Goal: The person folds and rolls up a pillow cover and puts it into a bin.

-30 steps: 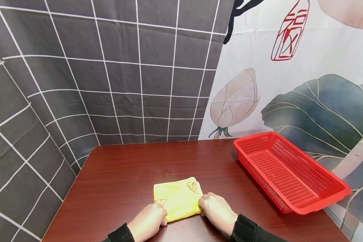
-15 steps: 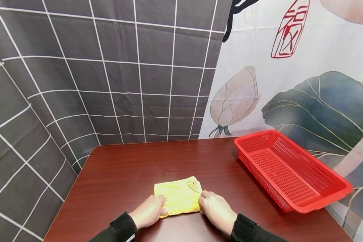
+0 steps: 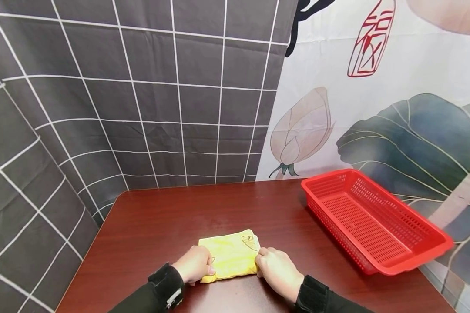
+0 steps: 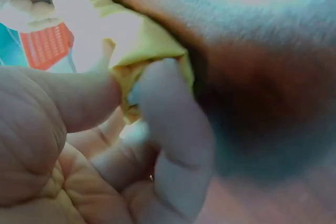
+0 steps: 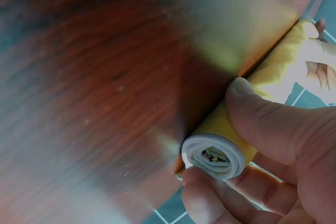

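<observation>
A yellow cloth (image 3: 231,253) with thin brown line drawings lies on the table, its near edge rolled up. At the roll's left end my left hand (image 3: 196,263) pinches it between thumb and fingers, one fingertip at the fold in the left wrist view. My right hand (image 3: 278,270) grips the right end, thumb on top and fingers around the side. In the right wrist view the end of the rolled cloth (image 5: 214,156) shows a white spiral. Part of the cloth's left side is covered by my left hand.
A red perforated plastic basket (image 3: 372,221) stands at the right of the dark red wooden table (image 3: 172,208). Behind hang a grey gridded curtain (image 3: 152,100) and a white cloth printed with lotus flowers (image 3: 305,48).
My left hand has moved up and slightly left along the cloth's left end, covering the drawing there. The near edge has been rolled a little further. The right hand has hardly moved.
</observation>
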Demonstrator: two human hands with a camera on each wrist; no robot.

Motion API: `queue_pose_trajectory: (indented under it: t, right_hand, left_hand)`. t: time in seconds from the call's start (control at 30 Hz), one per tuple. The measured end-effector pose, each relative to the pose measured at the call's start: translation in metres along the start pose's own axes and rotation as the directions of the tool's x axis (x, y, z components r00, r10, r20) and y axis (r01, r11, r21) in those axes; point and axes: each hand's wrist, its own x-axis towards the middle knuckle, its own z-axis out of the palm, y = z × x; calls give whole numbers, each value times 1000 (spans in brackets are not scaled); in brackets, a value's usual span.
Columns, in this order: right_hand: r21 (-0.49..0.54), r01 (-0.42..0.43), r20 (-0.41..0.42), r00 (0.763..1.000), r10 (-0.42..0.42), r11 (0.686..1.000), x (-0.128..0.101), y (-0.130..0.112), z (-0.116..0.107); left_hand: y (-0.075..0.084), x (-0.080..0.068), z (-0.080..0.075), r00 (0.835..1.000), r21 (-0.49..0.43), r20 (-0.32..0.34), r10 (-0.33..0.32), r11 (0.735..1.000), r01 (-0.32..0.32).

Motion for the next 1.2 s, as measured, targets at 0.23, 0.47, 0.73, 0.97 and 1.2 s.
queue_pose_trajectory:
  t: [0.23,0.47,0.73,0.97,1.2]
  right_hand:
    - [-78,36,-82,996,-43,996,4,1,4]
    - [-121,13,-75,997,-22,993,5,0,2]
    - [1,-126,55,991,126,992,5,-9,-2]
    - [43,-133,76,989,129,990,8,-8,-1]
    - [193,-162,256,960,110,968,25,8,-10]
  left_hand:
    - [12,-6,-17,993,83,-51,-108,990,112]
    - [30,-23,-27,961,202,-233,146,974,-99]
    - [38,-34,-19,889,501,-261,376,840,-208]
    - [37,-32,-20,913,440,-259,316,880,-179]
    - [33,-23,-24,936,370,-242,255,916,-154]
